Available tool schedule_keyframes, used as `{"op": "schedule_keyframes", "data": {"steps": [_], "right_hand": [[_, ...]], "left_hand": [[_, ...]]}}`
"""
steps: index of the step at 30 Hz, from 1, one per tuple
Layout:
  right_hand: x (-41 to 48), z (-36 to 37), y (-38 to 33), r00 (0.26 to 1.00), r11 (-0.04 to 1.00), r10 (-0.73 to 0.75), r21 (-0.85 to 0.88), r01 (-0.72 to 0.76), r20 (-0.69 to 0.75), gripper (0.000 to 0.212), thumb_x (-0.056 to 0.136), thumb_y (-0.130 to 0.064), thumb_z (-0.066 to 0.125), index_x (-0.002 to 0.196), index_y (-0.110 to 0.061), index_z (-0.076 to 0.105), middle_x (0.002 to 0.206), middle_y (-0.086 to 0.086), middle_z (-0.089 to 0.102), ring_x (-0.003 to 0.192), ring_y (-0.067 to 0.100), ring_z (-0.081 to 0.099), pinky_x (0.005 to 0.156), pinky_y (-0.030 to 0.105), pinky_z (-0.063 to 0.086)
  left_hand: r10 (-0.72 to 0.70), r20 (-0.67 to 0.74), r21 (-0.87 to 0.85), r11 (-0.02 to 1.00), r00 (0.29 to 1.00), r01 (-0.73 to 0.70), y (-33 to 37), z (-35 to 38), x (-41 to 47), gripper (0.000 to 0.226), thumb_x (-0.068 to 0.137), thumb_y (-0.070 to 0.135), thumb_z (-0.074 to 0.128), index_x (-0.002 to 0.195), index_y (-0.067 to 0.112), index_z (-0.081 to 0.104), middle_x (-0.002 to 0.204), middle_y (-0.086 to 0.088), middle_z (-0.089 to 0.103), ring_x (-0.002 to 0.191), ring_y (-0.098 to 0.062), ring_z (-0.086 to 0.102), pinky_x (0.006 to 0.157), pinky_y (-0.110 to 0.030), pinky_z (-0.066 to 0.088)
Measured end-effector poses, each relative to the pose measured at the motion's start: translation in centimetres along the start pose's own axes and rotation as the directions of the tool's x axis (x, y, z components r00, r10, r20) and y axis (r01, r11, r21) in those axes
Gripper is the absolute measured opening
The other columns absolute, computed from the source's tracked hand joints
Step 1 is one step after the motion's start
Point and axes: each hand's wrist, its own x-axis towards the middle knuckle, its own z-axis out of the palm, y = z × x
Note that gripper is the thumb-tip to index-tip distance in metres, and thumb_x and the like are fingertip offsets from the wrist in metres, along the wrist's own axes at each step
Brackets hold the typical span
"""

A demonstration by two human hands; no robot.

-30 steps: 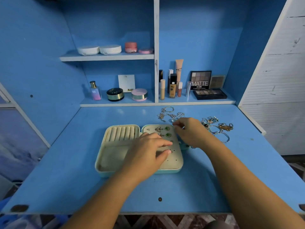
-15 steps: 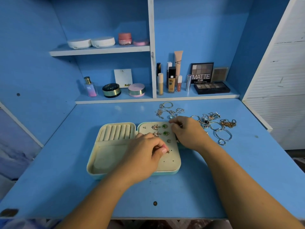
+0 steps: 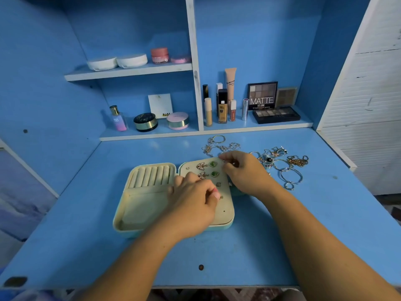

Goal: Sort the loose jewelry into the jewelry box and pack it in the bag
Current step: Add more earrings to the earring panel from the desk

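- Starting at the far left, a perfume bottle (image 3: 118,118) is standing on the low shelf. A black round compact (image 3: 145,122) and a pink round compact (image 3: 178,120) are sitting just beside it.
- The jewelry box (image 3: 141,210) is lying wide open on the blue desk (image 3: 217,257). Its ring rolls (image 3: 152,175) are showing in the left half, and the earring panel (image 3: 225,210) is facing up on the right.
- The left hand (image 3: 193,205) is reaching across the box with its fingers curled. Thumb and forefinger are pinching a tiny stud (image 3: 221,197) against the panel.
- Just past those knuckles, two butterfly earrings (image 3: 201,165) and two green earrings (image 3: 213,164) are sitting pinned in the panel's far rows.
- On the shelf behind, a foundation bottle (image 3: 222,107) is standing among tubes.
- Silver chains (image 3: 217,145) are lying loose on the desk, just beyond the box.
- The right hand (image 3: 245,172) is hovering at the panel's far right corner, fingers curled in. The tips are bunching together, but I cannot tell whether they are gripping anything.
- Right of that hand, the loose jewelry pile (image 3: 282,168) is waiting on the desk outside the box: bangles, gold chain and an eye charm in a tangle.
- A palette marked MATTE (image 3: 262,95) is leaning at the shelf's back, with a dark palette (image 3: 276,115) lying flat before it.
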Motion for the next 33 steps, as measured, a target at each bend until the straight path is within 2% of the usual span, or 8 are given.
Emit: {"op": "schedule_keyframes", "data": {"steps": [4, 8, 12, 16, 21, 25, 28, 33], "right_hand": [[-0.3, -0.2, -0.2, 0.999, 0.993, -0.034, 0.112, 0.034, 0.000, 0.029, 0.092, -0.010, 0.052, 0.119, -0.016, 0.061, 0.083, -0.007, 0.058, 0.063, 0.005, 0.053, 0.057, 0.014, 0.040], [-0.8, -0.2, -0.7, 0.999, 0.954, -0.052, 0.296, 0.049, 0.003, 0.028, 0.095, -0.012, 0.054, 0.122, -0.015, 0.060, 0.076, -0.008, 0.056, 0.062, 0.001, 0.052, 0.061, 0.014, 0.045], [-1.6, -0.1, -1.2, 0.996, 0.903, -0.084, 0.424, 0.067, 0.020, 0.032, 0.096, -0.011, 0.053, 0.127, -0.014, 0.057, 0.090, 0.000, 0.062, 0.086, 0.007, 0.061, 0.083, 0.022, 0.053], [-2.3, -0.2, -1.7, 0.990, 0.897, -0.141, 0.424, 0.125, 0.007, 0.034, 0.096, -0.007, 0.051, 0.130, -0.010, 0.054, 0.098, -0.002, 0.065, 0.073, -0.012, 0.058, 0.064, 0.006, 0.044], [-3.0, 0.2, -1.4, 0.963, 0.873, -0.253, 0.450, 0.186, 0.093, 0.037, 0.098, -0.012, 0.047, 0.135, -0.019, 0.051, 0.123, -0.013, 0.063, 0.114, -0.005, 0.056, 0.090, 0.018, 0.046], [-3.1, 0.5, -1.0, 0.924, 0.901, -0.353, 0.320, 0.292, 0.149, 0.043, 0.096, -0.027, 0.048, 0.138, -0.035, 0.047, 0.134, -0.015, 0.055, 0.129, 0.007, 0.047, 0.108, 0.042, 0.039], [-3.3, 0.4, -1.0, 0.901, 0.910, -0.405, 0.164, 0.381, 0.157, 0.041, 0.098, -0.025, 0.047, 0.137, -0.038, 0.047, 0.129, -0.016, 0.055, 0.121, 0.005, 0.048, 0.104, 0.036, 0.039], [-1.7, -3.0, 0.0, 0.948, 0.849, -0.319, -0.445, 0.285, -0.001, 0.034, 0.094, -0.021, 0.056, 0.124, -0.035, 0.060, 0.127, -0.005, 0.057, 0.115, 0.020, 0.046, 0.099, 0.037, 0.038]], "left_hand": [[0.011, -0.094, -0.030, 0.999, 0.996, -0.014, -0.2, 0.3, -0.3, 0.012, 0.092, 0.045, 0.051, 0.090, 0.037, 0.042, 0.107, 0.012, 0.038, 0.105, -0.014, 0.031, 0.092, -0.029, 0.025], [0.189, -0.317, -0.220, 0.938, 0.929, -0.266, -1.5, 0.6, -1.4, 0.005, 0.089, 0.039, 0.057, 0.092, 0.035, 0.055, 0.098, 0.019, 0.052, 0.102, -0.005, 0.048, 0.083, -0.028, 0.044], [0.271, -0.360, -0.244, 0.896, 0.893, -0.371, -2.8, 0.3, -3.0, 0.039, 0.084, 0.056, 0.061, 0.115, 0.033, 0.062, 0.113, 0.022, 0.057, 0.114, -0.005, 0.055, 0.091, -0.017, 0.044], [0.328, -0.355, -0.198, 0.889, 0.875, -0.414, -3.5, 0.1, -3.4, 0.063, 0.076, 0.064, 0.067, 0.128, 0.031, 0.060, 0.121, 0.023, 0.054, 0.121, -0.004, 0.052, 0.094, -0.015, 0.045], [0.312, -0.410, -0.258, 0.862, 0.857, -0.437, -3.9, -0.2, -3.2, 0.057, 0.078, 0.056, 0.071, 0.127, 0.028, 0.062, 0.119, 0.021, 0.056, 0.119, -0.005, 0.054, 0.090, -0.016, 0.048], [0.239, -0.464, -0.402, 0.801, 0.853, -0.443, -4.4, -0.5, -3.1, 0.052, 0.079, 0.057, 0.068, 0.124, 0.034, 0.059, 0.118, 0.019, 0.058, 0.115, -0.009, 0.058, 0.092, -0.021, 0.050], [0.202, -0.490, -0.501, 0.731, 0.848, -0.463, -4.6, -0.4, -3.2, 0.050, 0.083, 0.053, 0.067, 0.126, 0.028, 0.059, 0.120, 0.010, 0.061, 0.116, -0.018, 0.060, 0.093, -0.031, 0.052], [0.167, -0.488, -0.591, 0.659, 0.857, -0.465, -5.0, -0.3, -3.4, 0.049, 0.085, 0.040, 0.068, 0.127, 0.015, 0.059, 0.123, 0.000, 0.062, 0.117, -0.026, 0.060, 0.096, -0.043, 0.052]]}}
